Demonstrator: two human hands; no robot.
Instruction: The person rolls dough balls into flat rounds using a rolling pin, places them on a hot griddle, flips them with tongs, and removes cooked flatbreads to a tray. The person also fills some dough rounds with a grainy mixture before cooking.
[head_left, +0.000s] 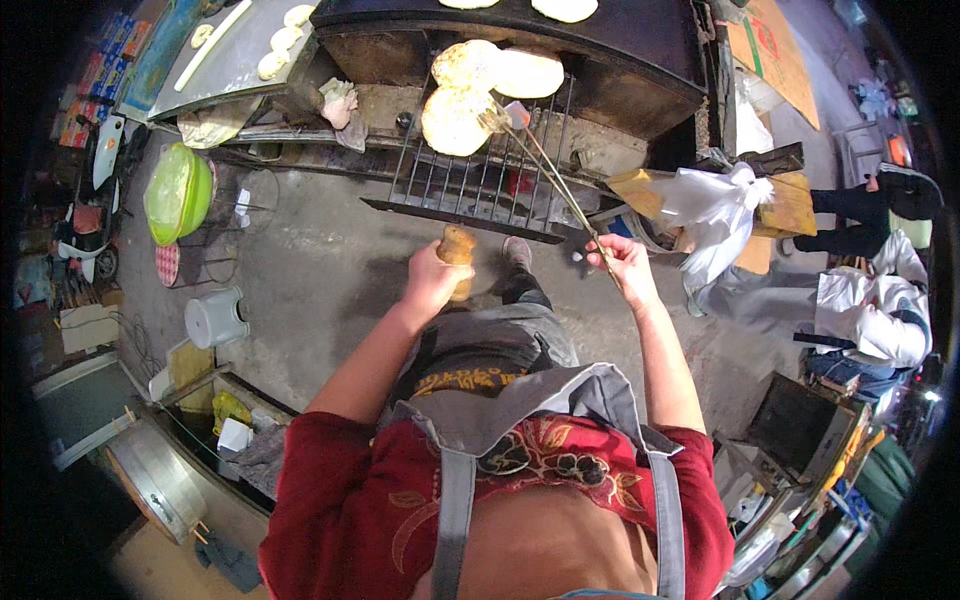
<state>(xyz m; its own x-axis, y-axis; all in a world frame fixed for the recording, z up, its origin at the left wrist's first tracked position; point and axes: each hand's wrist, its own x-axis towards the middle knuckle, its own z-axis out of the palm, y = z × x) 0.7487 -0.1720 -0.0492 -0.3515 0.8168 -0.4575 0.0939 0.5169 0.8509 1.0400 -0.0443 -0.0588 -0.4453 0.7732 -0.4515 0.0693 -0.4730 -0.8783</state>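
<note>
My left hand (433, 279) is wrapped around a turned wooden handle (457, 251) just in front of a black metal rack (480, 191). Whether handle and rack are joined, I cannot tell. Long metal tongs (559, 182) run from my right hand (624, 268) up and left to the rack. Their tips meet the edge of a browned flatbread (454, 124). Behind it lie a second browned flatbread (466, 66) and a paler flatbread (531, 73). The rack juts out from the opening under a dark griddle (630, 37), on which two pale dough rounds (564, 7) rest.
A metal worktop (169, 97) at upper left holds a thin rolling pin (214, 45) and several dough pieces (285, 37). A green basin (178, 193) and grey stool (214, 316) stand left. A white plastic bag (724, 202) hangs right, near a person (870, 311).
</note>
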